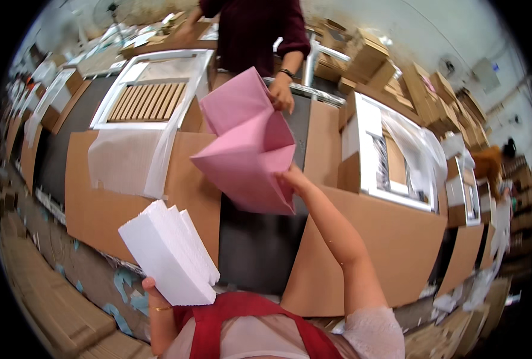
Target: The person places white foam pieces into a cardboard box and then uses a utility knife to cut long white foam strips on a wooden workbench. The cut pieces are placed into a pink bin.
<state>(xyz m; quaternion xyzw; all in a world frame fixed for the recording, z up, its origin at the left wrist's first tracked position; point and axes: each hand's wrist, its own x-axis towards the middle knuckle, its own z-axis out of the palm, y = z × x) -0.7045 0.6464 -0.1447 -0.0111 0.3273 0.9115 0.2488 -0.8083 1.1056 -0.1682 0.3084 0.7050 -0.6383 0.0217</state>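
A stack of white foam pieces [171, 257] is in my left hand [152, 289], whose thumb and fingers are closed at its lower left edge. My right hand [294, 180] reaches forward and grips the near right edge of a pink, partly folded fabric box [242, 161]. The box hangs tilted above the dark conveyor belt [259, 239]. At its far right edge is the hand [282, 94] of a person in a dark red top, who stands across the belt; whether those fingers still hold the box I cannot tell.
An open carton [194, 110] on the left holds a white frame [111, 99] with brown slats. Another open carton [350, 173] with a white unit stands on the right. Their wide flaps spread toward me. Stacked cardboard [68, 299] lies at the lower left; more boxes [368, 57] are piled behind.
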